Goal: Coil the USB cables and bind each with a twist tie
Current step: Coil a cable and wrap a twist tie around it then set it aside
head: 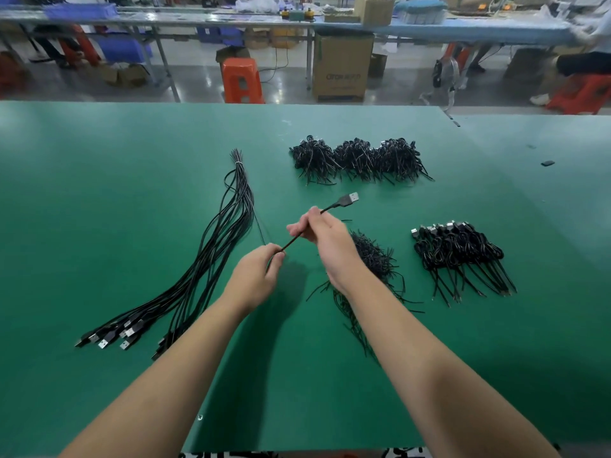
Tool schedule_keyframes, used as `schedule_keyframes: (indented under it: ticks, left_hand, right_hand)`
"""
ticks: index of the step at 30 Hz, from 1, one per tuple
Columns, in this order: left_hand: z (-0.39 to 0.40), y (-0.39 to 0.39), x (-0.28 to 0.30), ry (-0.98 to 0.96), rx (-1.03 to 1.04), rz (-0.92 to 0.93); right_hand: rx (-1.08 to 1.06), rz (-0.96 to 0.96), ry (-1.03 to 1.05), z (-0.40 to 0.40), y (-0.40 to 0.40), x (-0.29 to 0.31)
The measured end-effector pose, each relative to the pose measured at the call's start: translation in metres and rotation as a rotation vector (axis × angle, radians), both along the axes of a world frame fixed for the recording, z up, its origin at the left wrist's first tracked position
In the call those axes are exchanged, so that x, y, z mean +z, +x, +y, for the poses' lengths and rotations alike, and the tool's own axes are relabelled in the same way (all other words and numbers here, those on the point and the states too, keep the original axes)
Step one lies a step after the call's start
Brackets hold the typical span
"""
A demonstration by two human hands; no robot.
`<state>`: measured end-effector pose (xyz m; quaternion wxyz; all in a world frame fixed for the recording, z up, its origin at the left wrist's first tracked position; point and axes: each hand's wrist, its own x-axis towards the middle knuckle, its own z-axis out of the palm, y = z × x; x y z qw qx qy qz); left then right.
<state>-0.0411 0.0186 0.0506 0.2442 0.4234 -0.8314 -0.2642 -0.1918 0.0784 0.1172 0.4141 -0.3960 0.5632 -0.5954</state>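
Green work mat [132, 226]: carries every lot listed below; no bin, tray or box stands on it, so nothing here is contained and all stock lies loose on the surface.
Uncoiled USB cable bundle [211, 246]: lies at your left, tied near its far tip, plugs fanned toward you. Risk: the thin strand running up from your left hand passes just beside it; a pull could snag it and drag the bundle out of order.
Far pile of bound coils [360, 160]: three clumps touching in a row, well apart from your hands. Risk: low.
Near-right row of bound coils [459, 252]: plugs pointing away, tails toward you. Risk: a wide sweep of your right forearm could scatter it.
Twist tie heap [373, 256]: directly under and beside your right wrist. Risk: loose ties could catch on the cable as you wind and end up tangled in the loop.
Cable in hand [334, 206]: held off the mat between both hands, USB-A plug [350, 198] free and pointing away. Risk: coil not yet formed; a slack grip lets the plug end swing or the loops spring open.
Right hand [325, 236]: fingers curled round the cable below the plug.
Left hand [261, 272]: fingertips pinching the cable lower down.
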Motion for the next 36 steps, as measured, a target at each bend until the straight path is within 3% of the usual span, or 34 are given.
schedule_keyframes:
  ticks: [5,10,19,21,24,25,27,29,31,33,36]
  left_hand:
    - [-0.002,0.017,-0.019,-0.024,0.058,-0.227]
    - [0.012,0.036,-0.024,0.011,0.192,-0.418]
    - [0.047,0.017,0.003,0.696,-0.005,-0.475]
    - [0.052,0.017,0.011,0.675,-0.034,-0.556]
    - [0.049,0.015,0.024,0.313,0.006,-0.783]
    - [0.045,0.013,0.029,0.180,0.046,-0.771]
    - [0.037,0.008,0.042,0.131,0.094,-0.437]
    - [0.031,0.000,0.062,0.334,0.041,0.074]
    - [0.028,-0.008,0.079,0.526,-0.070,0.370]
    - [0.026,-0.014,0.089,0.618,-0.153,0.449]
    - [0.028,-0.021,0.093,0.607,-0.215,0.401]
  right_hand:
    - [-0.040,-0.311,-0.088,0.002,-0.030,0.019]
    - [-0.113,-0.353,-0.144,0.002,-0.062,0.046]
    - [-0.117,-0.296,-0.111,0.007,-0.075,0.055]
    - [-0.093,-0.267,-0.110,0.010,-0.071,0.052]
    - [-0.011,-0.237,-0.089,0.018,-0.061,0.046]
    - [0.038,-0.214,-0.067,0.021,-0.057,0.044]
    - [0.146,-0.110,0.000,0.026,-0.047,0.038]
    - [0.231,0.059,0.065,0.031,-0.033,0.034]
    - [0.293,0.127,0.098,0.034,-0.017,0.029]
    - [0.311,0.066,0.120,0.036,-0.005,0.026]
    - [0.307,0.035,0.140,0.037,0.003,0.022]
